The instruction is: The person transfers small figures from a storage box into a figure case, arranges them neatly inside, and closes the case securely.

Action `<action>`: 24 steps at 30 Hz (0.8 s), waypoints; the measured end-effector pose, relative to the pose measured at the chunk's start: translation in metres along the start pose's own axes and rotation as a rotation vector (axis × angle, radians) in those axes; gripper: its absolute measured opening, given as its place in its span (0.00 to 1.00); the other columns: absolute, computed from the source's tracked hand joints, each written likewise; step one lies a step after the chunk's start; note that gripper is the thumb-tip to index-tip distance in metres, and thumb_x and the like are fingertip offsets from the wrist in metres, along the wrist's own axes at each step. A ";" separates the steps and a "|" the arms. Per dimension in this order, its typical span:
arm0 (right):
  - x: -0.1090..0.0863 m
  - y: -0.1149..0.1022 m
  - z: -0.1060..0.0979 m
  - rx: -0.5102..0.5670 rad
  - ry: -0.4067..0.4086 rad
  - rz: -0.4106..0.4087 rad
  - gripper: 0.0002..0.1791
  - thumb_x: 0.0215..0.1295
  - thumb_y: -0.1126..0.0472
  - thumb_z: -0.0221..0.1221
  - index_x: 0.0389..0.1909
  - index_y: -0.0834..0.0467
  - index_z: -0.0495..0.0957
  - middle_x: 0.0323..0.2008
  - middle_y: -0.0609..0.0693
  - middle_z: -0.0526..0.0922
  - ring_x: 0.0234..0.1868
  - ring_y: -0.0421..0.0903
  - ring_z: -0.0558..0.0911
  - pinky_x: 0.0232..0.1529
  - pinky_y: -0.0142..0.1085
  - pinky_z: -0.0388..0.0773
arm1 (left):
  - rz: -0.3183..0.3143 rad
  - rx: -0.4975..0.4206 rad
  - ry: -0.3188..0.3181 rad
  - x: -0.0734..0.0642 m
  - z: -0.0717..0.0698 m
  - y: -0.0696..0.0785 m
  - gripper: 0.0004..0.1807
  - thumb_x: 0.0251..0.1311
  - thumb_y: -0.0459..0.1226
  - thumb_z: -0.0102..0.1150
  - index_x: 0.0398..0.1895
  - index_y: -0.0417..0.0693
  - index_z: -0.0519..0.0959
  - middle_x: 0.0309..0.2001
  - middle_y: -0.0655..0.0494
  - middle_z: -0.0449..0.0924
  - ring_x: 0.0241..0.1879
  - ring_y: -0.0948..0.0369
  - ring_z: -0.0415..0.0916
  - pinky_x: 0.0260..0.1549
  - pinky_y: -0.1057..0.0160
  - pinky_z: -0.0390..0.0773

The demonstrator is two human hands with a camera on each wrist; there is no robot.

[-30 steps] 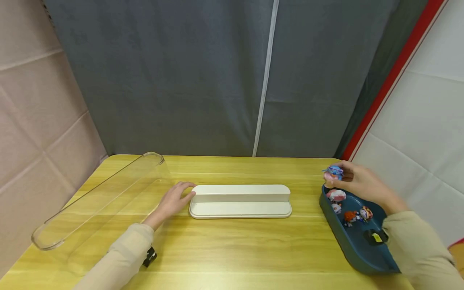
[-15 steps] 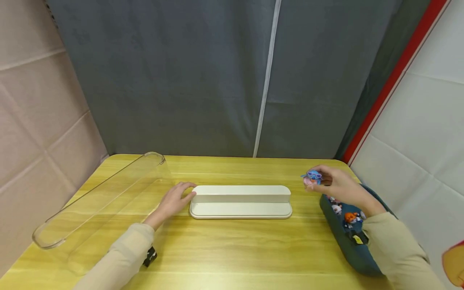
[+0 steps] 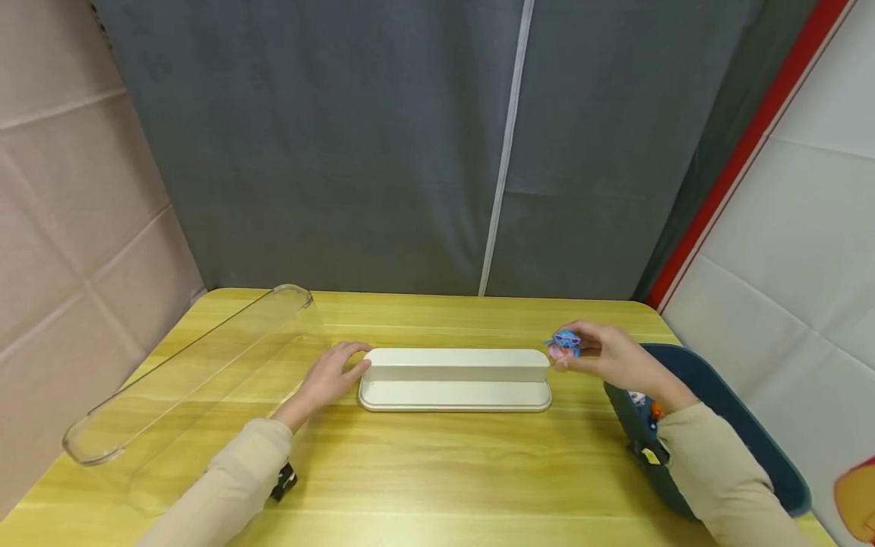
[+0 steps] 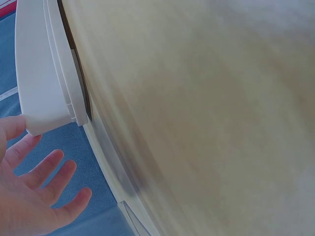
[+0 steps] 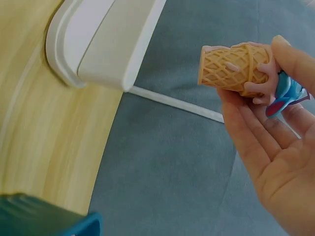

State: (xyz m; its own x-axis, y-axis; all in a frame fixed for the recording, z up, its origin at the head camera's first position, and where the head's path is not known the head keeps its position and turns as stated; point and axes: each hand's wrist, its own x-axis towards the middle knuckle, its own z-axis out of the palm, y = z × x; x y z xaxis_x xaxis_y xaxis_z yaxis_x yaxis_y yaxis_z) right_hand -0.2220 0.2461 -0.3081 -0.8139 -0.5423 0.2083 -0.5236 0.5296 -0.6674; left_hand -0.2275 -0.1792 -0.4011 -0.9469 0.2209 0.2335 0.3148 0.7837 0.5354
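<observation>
In the head view, a cream stepped stand (image 3: 454, 394) lies on the table. My left hand (image 3: 326, 381) touches its left end with thumb and index fingertips, the other fingers spread loosely in the left wrist view. Just past the stand's right end, my right hand (image 3: 615, 360) pinches a small figurine (image 3: 566, 342) between thumb and fingers. The right wrist view shows that figurine's waffle-cone base (image 5: 235, 69) with pink drips, and its blue top is partly covered by fingers. It is held above the table, apart from the stand.
A dark blue bin (image 3: 718, 384) stands at the right under my right forearm, with several figurines inside, mostly hidden. A long clear plastic cover (image 3: 194, 372) lies at the left. A small black object (image 3: 283, 482) shows beside my left sleeve. Grey curtain (image 3: 328, 152) hangs behind.
My right hand has carried the figurine leftward from above the bin to near the stand's right end. The left hand stays at the stand's left end.
</observation>
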 end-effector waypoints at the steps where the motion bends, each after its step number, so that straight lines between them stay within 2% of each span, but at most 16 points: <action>1: 0.001 0.000 0.002 0.006 -0.006 0.001 0.17 0.54 0.59 0.61 0.44 0.60 0.73 0.38 0.50 0.76 0.38 0.43 0.77 0.40 0.32 0.73 | -0.003 0.000 -0.001 0.000 0.000 0.000 0.19 0.61 0.43 0.49 0.53 0.45 0.71 0.50 0.45 0.70 0.50 0.46 0.66 0.46 0.45 0.64; 7: 0.007 0.001 0.012 0.034 -0.034 -0.003 0.19 0.55 0.57 0.60 0.46 0.59 0.72 0.39 0.50 0.76 0.39 0.43 0.77 0.41 0.33 0.73 | -0.013 0.006 -0.005 0.000 0.001 0.000 0.19 0.61 0.44 0.49 0.53 0.46 0.71 0.50 0.45 0.70 0.50 0.45 0.66 0.45 0.45 0.64; 17: 0.014 0.001 0.031 0.069 -0.040 -0.035 0.20 0.53 0.59 0.62 0.47 0.62 0.73 0.38 0.51 0.76 0.38 0.44 0.78 0.40 0.37 0.74 | -0.013 0.006 -0.007 0.000 0.002 0.002 0.19 0.61 0.44 0.49 0.53 0.47 0.72 0.50 0.46 0.71 0.50 0.46 0.66 0.45 0.45 0.65; 24: 0.020 0.003 0.046 0.145 -0.083 -0.038 0.22 0.53 0.60 0.62 0.48 0.64 0.71 0.39 0.53 0.76 0.38 0.45 0.77 0.40 0.34 0.74 | -0.002 0.000 -0.005 0.000 0.002 0.001 0.18 0.61 0.44 0.49 0.52 0.48 0.72 0.50 0.46 0.71 0.50 0.46 0.66 0.45 0.45 0.64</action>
State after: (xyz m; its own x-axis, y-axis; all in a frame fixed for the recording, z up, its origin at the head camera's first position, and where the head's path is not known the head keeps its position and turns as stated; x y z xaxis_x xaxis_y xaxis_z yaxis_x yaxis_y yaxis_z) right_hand -0.2287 0.2072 -0.3390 -0.7675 -0.6154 0.1796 -0.5070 0.4112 -0.7575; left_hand -0.2274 -0.1768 -0.4019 -0.9480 0.2218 0.2281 0.3125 0.7844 0.5358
